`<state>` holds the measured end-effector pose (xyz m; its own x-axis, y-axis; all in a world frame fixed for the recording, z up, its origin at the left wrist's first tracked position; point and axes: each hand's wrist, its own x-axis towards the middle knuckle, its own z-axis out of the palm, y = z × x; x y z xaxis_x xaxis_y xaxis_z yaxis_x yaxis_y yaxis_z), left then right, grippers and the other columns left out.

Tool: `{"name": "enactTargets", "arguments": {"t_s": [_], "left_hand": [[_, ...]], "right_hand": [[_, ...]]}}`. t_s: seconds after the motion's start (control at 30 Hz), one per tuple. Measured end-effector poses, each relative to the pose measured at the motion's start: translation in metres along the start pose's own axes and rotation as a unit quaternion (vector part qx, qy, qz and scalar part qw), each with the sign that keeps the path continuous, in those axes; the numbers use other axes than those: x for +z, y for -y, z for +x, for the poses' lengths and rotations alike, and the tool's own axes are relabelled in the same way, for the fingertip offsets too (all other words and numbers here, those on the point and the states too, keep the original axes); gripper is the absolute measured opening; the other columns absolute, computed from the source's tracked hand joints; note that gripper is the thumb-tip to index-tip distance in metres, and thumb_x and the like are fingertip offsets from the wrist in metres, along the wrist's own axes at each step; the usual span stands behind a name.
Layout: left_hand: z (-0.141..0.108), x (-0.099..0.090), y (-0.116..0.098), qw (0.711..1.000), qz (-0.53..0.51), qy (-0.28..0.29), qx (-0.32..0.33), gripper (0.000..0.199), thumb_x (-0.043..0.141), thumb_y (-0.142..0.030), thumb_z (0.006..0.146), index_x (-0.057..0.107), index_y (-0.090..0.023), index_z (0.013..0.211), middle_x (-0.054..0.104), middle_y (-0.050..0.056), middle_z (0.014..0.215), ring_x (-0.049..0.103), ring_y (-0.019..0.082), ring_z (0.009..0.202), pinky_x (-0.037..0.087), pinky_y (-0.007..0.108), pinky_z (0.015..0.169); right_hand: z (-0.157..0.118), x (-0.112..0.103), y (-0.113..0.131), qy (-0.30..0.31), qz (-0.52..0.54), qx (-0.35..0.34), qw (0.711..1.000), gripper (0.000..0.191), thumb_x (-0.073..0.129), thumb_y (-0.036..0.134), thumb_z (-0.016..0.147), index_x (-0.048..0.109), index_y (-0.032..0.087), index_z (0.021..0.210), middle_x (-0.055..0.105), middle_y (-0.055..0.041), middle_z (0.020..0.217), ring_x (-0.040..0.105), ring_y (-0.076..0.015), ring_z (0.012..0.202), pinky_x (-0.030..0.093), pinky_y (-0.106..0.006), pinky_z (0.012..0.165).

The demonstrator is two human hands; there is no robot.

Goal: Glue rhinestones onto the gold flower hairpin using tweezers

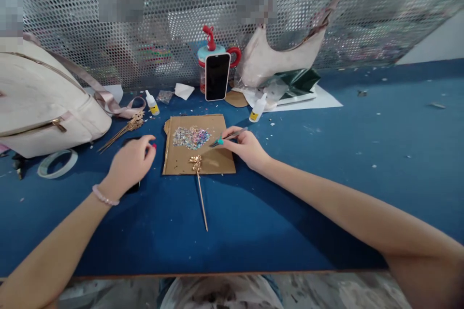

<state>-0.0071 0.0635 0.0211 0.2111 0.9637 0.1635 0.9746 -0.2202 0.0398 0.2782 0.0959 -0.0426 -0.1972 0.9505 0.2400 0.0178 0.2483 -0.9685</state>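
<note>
My right hand [243, 144] is closed on a pair of tweezers [234, 134], whose tips point left over a piece of cardboard [221, 163]. Left of those tips, a heap of small multicoloured rhinestones [192, 138] is spread on the cardboard. Below the heap lies a gold flower-headed hair stick [199, 181], its head on the board and its stem reaching down onto the table. My left hand [131, 161] rests left of the cardboard with nothing visible in it, thumb and forefinger apart. It partly covers a dark flat object [133, 187].
Several gold hair sticks [125, 130] lie at the left, near a tape roll [58, 163] and a white backpack [50, 101]. Two glue bottles [152, 104] stand behind the cardboard, left and right. A phone [217, 77] leans on a cup [211, 49]. A white handbag [279, 58] stands against the perforated panel.
</note>
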Motion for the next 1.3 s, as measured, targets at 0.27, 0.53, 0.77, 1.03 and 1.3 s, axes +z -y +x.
{"name": "enactTargets", "arguments": {"t_s": [0.27,0.53,0.77,1.03,1.3], "left_hand": [[-0.005,0.026,-0.024,0.988,-0.126,0.037,0.084,0.032,0.040,-0.018,0.085,0.048,-0.013,0.116,0.062,0.004,0.079,0.060,0.020,0.073,0.044,0.030,0.063],[-0.011,0.029,-0.034,0.984,-0.142,0.046,0.100,0.015,0.042,-0.017,0.084,0.049,-0.015,0.098,0.059,0.003,0.077,0.058,0.019,0.071,0.044,0.029,0.061],[-0.022,0.026,-0.042,0.979,-0.153,0.054,0.121,0.009,0.041,-0.018,0.086,0.050,-0.017,0.088,0.060,0.003,0.076,0.058,0.018,0.067,0.042,0.028,0.057],[-0.031,0.027,-0.050,0.972,-0.157,0.066,0.162,0.009,0.043,-0.016,0.084,0.051,-0.018,0.083,0.058,0.000,0.070,0.057,0.016,0.066,0.041,0.026,0.057],[-0.041,0.026,-0.053,0.913,-0.018,0.014,0.408,0.015,0.041,-0.017,0.090,0.055,-0.016,0.098,0.060,0.004,0.077,0.053,0.016,0.070,0.038,0.029,0.060]], "right_hand": [[-0.005,0.003,0.007,-0.005,0.126,0.093,0.988,0.025,0.071,0.031,0.062,0.053,0.019,0.076,0.055,0.0042,0.069,0.050,-0.0093,0.064,0.036,-0.024,0.060],[-0.024,0.002,0.011,-0.022,0.105,0.103,0.989,0.024,0.071,0.032,0.063,0.054,0.020,0.075,0.052,0.0046,0.069,0.047,-0.0095,0.064,0.034,-0.024,0.059],[-0.055,-0.003,0.023,-0.032,0.109,0.142,0.983,0.023,0.072,0.032,0.063,0.056,0.020,0.074,0.055,0.0034,0.071,0.049,-0.0108,0.068,0.035,-0.025,0.064],[-0.079,-0.005,0.035,-0.057,0.066,0.185,0.979,0.029,0.072,0.039,0.062,0.054,0.020,0.074,0.054,0.0030,0.069,0.049,-0.0120,0.065,0.035,-0.025,0.060],[-0.079,-0.007,0.036,-0.067,-0.014,0.144,0.987,0.022,0.066,0.037,0.069,0.053,0.020,0.077,0.054,0.0022,0.069,0.050,-0.0129,0.065,0.036,-0.026,0.059]]}}
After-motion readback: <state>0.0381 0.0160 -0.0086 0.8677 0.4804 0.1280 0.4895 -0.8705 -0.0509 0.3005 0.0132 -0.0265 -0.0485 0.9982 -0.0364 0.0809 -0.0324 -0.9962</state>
